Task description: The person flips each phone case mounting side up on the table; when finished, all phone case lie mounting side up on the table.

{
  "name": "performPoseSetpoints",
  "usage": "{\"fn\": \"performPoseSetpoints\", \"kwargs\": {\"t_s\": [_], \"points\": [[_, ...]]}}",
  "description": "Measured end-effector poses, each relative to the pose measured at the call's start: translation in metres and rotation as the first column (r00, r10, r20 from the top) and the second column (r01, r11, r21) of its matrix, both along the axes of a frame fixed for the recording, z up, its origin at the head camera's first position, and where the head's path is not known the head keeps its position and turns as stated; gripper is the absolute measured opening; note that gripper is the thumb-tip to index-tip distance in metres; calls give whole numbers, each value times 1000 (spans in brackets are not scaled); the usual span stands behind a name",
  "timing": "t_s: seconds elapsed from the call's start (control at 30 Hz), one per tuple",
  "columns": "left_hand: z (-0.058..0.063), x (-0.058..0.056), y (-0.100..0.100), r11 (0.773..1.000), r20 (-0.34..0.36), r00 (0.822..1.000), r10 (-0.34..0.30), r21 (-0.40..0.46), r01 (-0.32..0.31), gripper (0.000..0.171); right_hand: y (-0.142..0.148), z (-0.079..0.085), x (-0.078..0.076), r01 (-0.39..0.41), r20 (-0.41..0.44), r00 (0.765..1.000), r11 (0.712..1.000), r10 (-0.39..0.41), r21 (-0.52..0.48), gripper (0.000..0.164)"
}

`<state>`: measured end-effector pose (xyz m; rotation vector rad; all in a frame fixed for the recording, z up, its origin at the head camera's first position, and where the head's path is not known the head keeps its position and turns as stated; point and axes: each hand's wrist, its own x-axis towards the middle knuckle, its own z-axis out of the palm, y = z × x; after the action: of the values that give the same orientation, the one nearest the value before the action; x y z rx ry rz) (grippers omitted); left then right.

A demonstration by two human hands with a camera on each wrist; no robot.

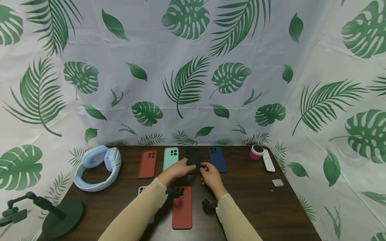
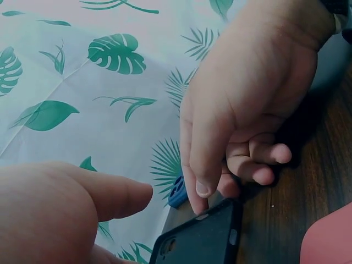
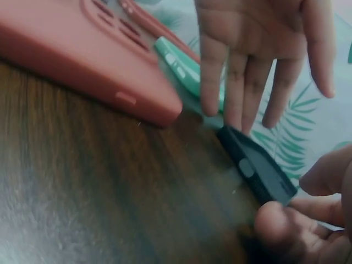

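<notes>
A black phone case (image 1: 193, 156) lies on the dark wooden table between both hands, open side up in the right wrist view. My left hand (image 1: 180, 168) reaches over its left side. Its fingers (image 3: 236, 88) are straight at the far end of the case, and I cannot tell whether they touch it. My right hand (image 1: 211, 175) is at the right edge, fingers loosely bent, with fingertips (image 2: 201, 204) touching or very near the case's rim. Beside it lies a blue phone case (image 1: 217, 160); left of it, a mint-green one (image 1: 171, 158).
A red phone case (image 1: 147, 164) lies farther left; another red case (image 1: 182, 212) is nearer, between my forearms. My left sleeve partly hides a pale case (image 1: 141, 189). Blue headphones (image 1: 98, 185) and a dark green lamp (image 1: 64, 219) stand left; a pink jar (image 1: 256, 153), white remote (image 1: 268, 161) and small white box (image 1: 277, 183) right.
</notes>
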<state>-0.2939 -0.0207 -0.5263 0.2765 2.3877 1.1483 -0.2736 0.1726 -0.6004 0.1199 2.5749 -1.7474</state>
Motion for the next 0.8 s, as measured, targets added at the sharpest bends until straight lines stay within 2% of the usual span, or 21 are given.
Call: {"fn": "performPoseSetpoints", "kwargs": {"t_s": [0.13,0.33,0.47,0.6,0.7,0.8], "points": [[0,-1,1,1000,4,1000,5,-6,-5,82,-1,3,0,-6,-19,1000,1000,6,25,36],[5,-3,8,990,-125,992,10,-138,-27,76,0,11,2,20,-89,996,991,-8,130,32],[10,-3,16,982,-232,972,-16,-189,-29,70,3,20,1,93,-173,984,966,-52,243,21],[14,-6,23,976,-317,947,-45,-217,-26,63,7,31,0,136,-252,966,940,-56,313,17],[16,-9,28,976,-328,943,-63,-218,-10,60,11,39,1,148,-292,956,919,-38,365,21],[15,-12,36,981,-300,951,-69,-192,11,58,16,45,3,174,-293,955,887,-47,427,29]]}}
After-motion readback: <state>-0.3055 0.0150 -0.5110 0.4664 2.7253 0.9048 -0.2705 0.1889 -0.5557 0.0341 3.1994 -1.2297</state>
